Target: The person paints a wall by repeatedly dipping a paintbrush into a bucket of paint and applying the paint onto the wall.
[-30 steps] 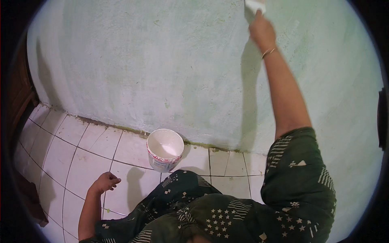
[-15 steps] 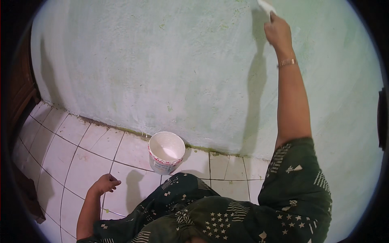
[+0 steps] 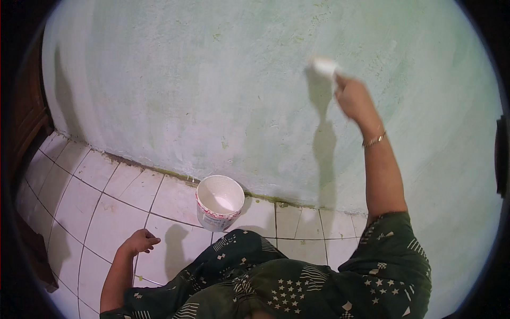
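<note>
My right hand [image 3: 355, 98] is raised against the pale green wall [image 3: 223, 95] and grips a paintbrush [image 3: 324, 67]. The white head of the brush points left at the wall and is smeared by motion; most of its handle is hidden in my fist. Low on the left, my left hand [image 3: 139, 242] hangs above the floor with its fingers loosely curled together, and nothing shows in them. Between my knee and the wall stands a white paint bucket [image 3: 220, 213] with red drips around its rim and white paint inside.
White floor tiles [image 3: 119, 212] meet the wall along a dirty, greenish edge. Dark wooden furniture [image 3: 24, 106] stands at the far left, with another dark wooden piece [image 3: 40, 255] below it. A dark object [image 3: 501, 157] shows at the right rim.
My right hand has come down and to the left along the wall with the paintbrush, and my elbow is more bent. My left hand and the bucket stay nearly where they were.
</note>
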Tool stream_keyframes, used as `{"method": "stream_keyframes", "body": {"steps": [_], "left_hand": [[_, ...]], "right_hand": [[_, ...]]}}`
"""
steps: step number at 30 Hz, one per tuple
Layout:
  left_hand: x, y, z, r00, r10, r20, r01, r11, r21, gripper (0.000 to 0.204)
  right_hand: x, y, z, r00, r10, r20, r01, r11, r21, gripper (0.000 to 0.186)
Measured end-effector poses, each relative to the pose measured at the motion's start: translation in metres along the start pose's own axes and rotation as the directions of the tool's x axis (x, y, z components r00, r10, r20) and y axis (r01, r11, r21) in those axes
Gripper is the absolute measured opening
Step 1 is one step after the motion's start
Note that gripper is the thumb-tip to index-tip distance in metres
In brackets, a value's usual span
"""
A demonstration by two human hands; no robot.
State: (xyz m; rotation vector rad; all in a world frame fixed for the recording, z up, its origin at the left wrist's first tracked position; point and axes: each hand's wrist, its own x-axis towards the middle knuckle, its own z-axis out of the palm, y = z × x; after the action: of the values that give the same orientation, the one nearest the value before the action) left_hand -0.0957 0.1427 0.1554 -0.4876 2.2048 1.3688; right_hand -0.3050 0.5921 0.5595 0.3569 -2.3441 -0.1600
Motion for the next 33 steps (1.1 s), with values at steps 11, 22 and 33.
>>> {"method": "stream_keyframes", "body": {"steps": [11, 22, 33], "left_hand": [[-0.001, 0.008, -0.001, 0.999, 0.044, -0.009, -0.044, 0.999, -0.010, 0.048], [-0.007, 0.003, -0.004, 0.999, 0.035, -0.010, -0.035, 0.999, -0.012, 0.046], [-0.006, 0.009, -0.003, 0.999, 0.042, 0.010, -0.042, 0.999, -0.020, 0.050]], "right_hand": [[0.141, -0.029, -0.014, 0.943, 0.120, -0.311, -0.113, 0.993, 0.040, 0.041], [-0.054, -0.058, 0.082, 0.947, -0.085, 0.310, -0.004, 0.962, 0.274, 0.049], [0.134, 0.014, -0.023, 0.922, 0.071, -0.382, -0.086, 0.996, -0.021, 0.052]]}}
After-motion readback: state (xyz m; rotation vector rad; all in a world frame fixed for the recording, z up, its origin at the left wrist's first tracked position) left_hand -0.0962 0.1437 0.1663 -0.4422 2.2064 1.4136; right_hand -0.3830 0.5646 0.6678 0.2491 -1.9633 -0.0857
